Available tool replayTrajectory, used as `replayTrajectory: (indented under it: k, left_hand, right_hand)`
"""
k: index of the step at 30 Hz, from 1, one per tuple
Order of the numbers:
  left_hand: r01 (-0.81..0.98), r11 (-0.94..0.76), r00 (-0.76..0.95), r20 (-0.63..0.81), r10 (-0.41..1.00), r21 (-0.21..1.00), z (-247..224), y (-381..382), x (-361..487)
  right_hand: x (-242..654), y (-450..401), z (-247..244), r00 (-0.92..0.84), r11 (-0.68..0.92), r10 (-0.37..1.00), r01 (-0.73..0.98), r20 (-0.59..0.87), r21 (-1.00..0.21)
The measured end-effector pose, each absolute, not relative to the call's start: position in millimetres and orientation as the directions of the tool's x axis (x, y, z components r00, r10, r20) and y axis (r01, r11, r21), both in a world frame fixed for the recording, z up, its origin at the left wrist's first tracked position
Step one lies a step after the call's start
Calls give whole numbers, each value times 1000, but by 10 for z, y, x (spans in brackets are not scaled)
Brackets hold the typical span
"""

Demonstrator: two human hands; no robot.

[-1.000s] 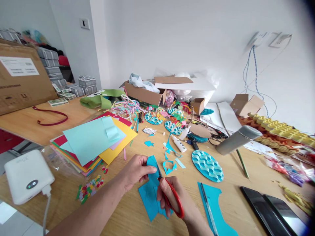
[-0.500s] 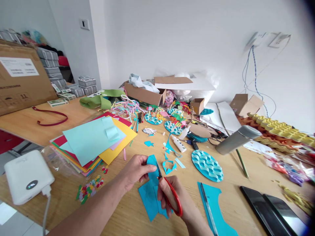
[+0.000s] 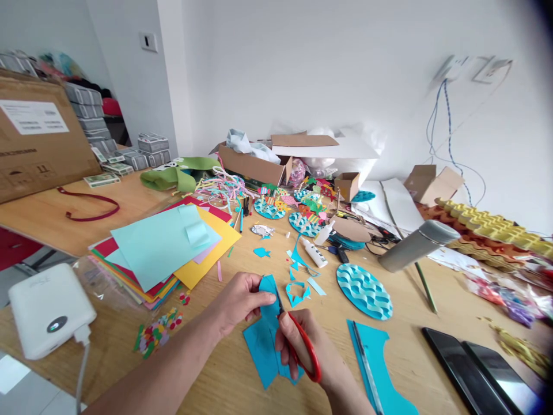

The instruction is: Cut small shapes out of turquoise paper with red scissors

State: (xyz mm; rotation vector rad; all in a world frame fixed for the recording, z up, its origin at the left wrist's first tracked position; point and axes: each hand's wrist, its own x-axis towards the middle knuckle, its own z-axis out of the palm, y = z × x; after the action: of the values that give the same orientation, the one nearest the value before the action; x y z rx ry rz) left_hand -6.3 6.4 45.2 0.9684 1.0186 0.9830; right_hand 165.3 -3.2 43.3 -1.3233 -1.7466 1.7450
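Observation:
My left hand [image 3: 239,301] pinches the upper end of a piece of blue paper [image 3: 262,344] between thumb and fingers. Red-handled scissors [image 3: 309,349] are gripped in my right hand [image 3: 302,340], their blades against the right edge of that paper. Just beyond my hands lie a blue paper fish [image 3: 261,252] and a blue cut-out scrap [image 3: 297,294]. To the right rests an oval disc with a wavy pattern [image 3: 364,291]. A larger blue sheet [image 3: 375,357] lies nearer me, with a slim pointed tool [image 3: 367,366] on top.
Coloured paper sheets [image 3: 151,248] are stacked at left, beside a white power device [image 3: 52,311] with a cable. A glue bottle [image 3: 314,252], a grey flask [image 3: 417,245] and dark phones [image 3: 453,363] are on the right. Cardboard boxes [image 3: 254,166] stand along the wall.
Hardly anything differs. The blue paper's top end tilts slightly as the scissors stay at its edge; both hands keep their hold.

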Motion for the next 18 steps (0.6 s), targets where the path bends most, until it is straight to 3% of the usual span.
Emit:
replayTrajectory:
  k: [18]
  left_hand:
    - [-199,259,188,-222,957,945,475,52,-51]
  right_hand:
    - [1646,-25,497,-492,-205,782,379,-384,-903]
